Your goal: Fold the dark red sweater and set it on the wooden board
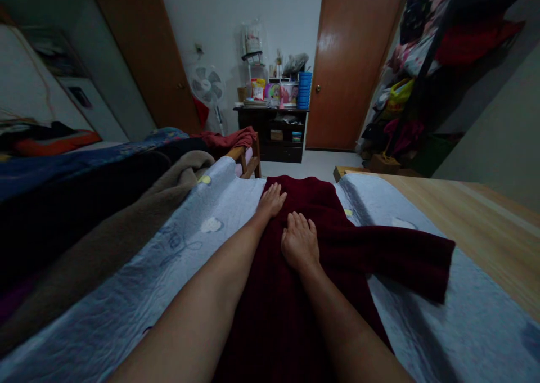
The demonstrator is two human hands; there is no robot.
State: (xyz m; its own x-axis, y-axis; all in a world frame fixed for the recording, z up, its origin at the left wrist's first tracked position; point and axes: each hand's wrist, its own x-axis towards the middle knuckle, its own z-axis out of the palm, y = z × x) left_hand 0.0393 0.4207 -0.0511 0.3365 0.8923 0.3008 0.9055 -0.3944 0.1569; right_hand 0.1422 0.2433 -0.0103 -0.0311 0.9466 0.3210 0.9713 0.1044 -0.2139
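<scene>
A dark maroon long-sleeved garment lies spread over a pale blue-grey bed sheet. One sleeve stretches out to the right across the sheet; no sleeve shows on the left side. My left hand rests flat near the garment's far left edge, fingers extended. Closer to me and a little to the right, my right hand presses palm down on the cloth, its fingers stretched forward. Neither hand grips anything. My forearms cover part of the garment's near portion.
A brown blanket and dark bedding lie along the left. To the right is a light wooden surface. Beyond the bed stand a white fan, a dark cabinet and a brown door. Bags and clothes hang on a rack at right.
</scene>
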